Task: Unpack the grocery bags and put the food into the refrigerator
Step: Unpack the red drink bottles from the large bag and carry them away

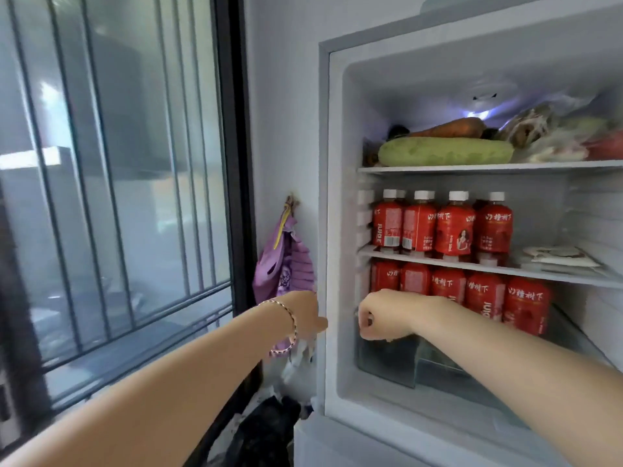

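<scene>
- Left hand point(305, 315), with a thin beaded bracelet point(290, 320) on the wrist, hangs just outside the left edge of the open white refrigerator point(337, 197), level with its clear plastic drawer point(387, 362). The fingers point down behind the back of the hand, so their grip cannot be told.
- Crumpled white plastic point(298, 360) hangs directly under that hand, left of the drawer. It is blurred, and whether the hand holds it is unclear.
- Right hand point(381, 316) is inside, at the drawer's top front rim, with its fingers curled under. Whether they hook the rim cannot be told.
- Red juice bottles with white caps point(455, 227) fill two shelves above the drawer, the lower row just behind the right wrist.
- On the highest shelf above the drawer lie a pale green gourd point(445, 151), an orange carrot point(451, 128) and blurred plastic-wrapped food point(539, 129).
- The drawer's contents are dark and indistinct.
- A black bag point(266, 429) on the floor, below and left of the drawer, is partly cut off.
</scene>
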`<state>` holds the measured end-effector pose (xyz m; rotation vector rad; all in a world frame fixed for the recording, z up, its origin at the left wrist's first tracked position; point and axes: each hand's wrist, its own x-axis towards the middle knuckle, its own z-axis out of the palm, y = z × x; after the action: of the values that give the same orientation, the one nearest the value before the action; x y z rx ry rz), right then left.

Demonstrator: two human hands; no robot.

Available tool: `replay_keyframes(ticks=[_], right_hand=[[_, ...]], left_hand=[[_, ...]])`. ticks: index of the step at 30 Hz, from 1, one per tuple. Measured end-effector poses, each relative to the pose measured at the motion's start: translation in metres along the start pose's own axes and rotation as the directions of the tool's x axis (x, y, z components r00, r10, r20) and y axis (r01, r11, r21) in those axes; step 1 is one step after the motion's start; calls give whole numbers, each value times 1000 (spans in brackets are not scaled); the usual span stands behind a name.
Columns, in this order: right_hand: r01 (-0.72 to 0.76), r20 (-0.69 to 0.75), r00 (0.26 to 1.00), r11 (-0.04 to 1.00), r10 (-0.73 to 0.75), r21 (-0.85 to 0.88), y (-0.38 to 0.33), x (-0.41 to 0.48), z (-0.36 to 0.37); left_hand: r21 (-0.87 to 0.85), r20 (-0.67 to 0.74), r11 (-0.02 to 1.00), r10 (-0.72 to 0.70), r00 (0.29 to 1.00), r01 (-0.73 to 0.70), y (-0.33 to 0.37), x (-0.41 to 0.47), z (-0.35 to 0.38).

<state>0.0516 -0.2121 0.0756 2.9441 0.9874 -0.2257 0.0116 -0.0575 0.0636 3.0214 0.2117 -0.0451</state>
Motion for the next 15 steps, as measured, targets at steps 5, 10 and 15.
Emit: replay_keyframes(ticks=[5, 10, 15], right_hand=[[288, 2, 957, 953, -289, -99, -77, -10, 39], [627, -43, 766, 760, -642, -174, -192, -66, 89], [871, 6, 472, 465, -882, -157, -320, -180, 150]], left_hand=[[-72, 18, 940, -333, 943, 333, -58, -110, 46], [-219, -51, 707, -697, 716, 673, -95, -267, 111], [-262, -24, 362, -929, 369, 895, -96, -463, 166]])
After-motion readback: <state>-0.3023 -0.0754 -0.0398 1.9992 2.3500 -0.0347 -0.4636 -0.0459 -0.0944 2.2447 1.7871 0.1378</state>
